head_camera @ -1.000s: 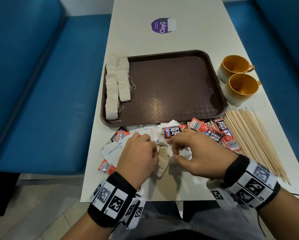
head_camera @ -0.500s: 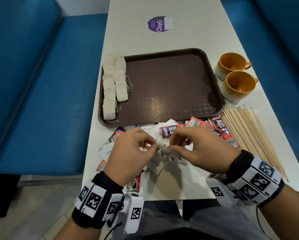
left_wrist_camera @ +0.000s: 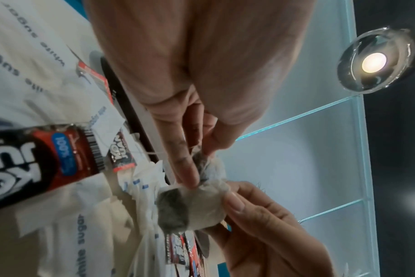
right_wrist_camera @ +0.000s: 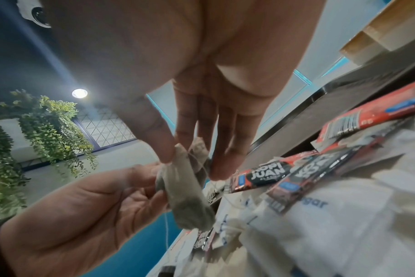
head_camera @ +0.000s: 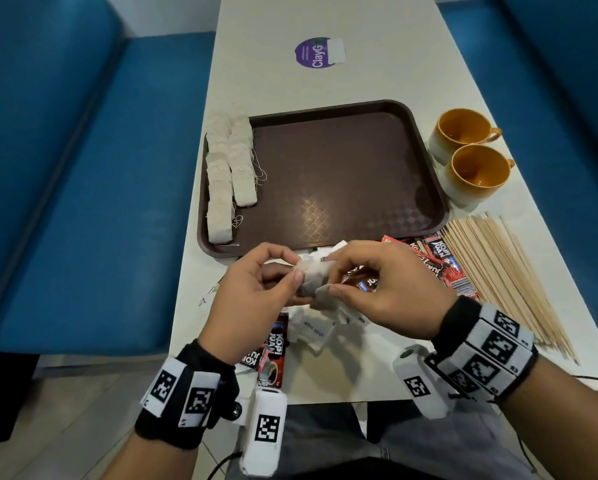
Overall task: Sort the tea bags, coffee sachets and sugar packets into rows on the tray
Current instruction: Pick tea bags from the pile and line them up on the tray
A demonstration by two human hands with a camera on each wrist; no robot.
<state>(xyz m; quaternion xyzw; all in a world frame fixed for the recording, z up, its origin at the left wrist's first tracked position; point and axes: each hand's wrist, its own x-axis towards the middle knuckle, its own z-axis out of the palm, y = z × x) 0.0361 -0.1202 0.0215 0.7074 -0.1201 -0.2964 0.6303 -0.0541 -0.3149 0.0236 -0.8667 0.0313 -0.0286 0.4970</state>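
I am holding a tea bag (head_camera: pixel 312 279) up in the air between both hands, just above the loose pile at the near edge of the counter (head_camera: pixel 359 81). My left hand (head_camera: pixel 252 299) is pinching one end of it between thumb and forefinger, and my right hand (head_camera: pixel 387 289) is pinching the other end the same way, its remaining fingers (right_wrist_camera: pixel 235 138) hanging fairly straight beside the bag. A thin string is trailing off the bag.

The brown tray (head_camera: pixel 425 202) is lying just beyond my hands; two rows of tea bags (head_camera: pixel 230 171) are lining its left edge, and the remainder of its floor is showing bare.

Under and around my hands, coffee sachets (head_camera: pixel 442 265) and white sugar packets (head_camera: pixel 311 332) are lying mixed together, some overlapping. To the right of the pile a sheaf of wooden stirrers (head_camera: pixel 505 271) is fanning out, and beside the tray's right edge two orange cups (head_camera: pixel 470 154) are standing close together. A purple sticker (head_camera: pixel 316 51) is sitting farther up the counter.
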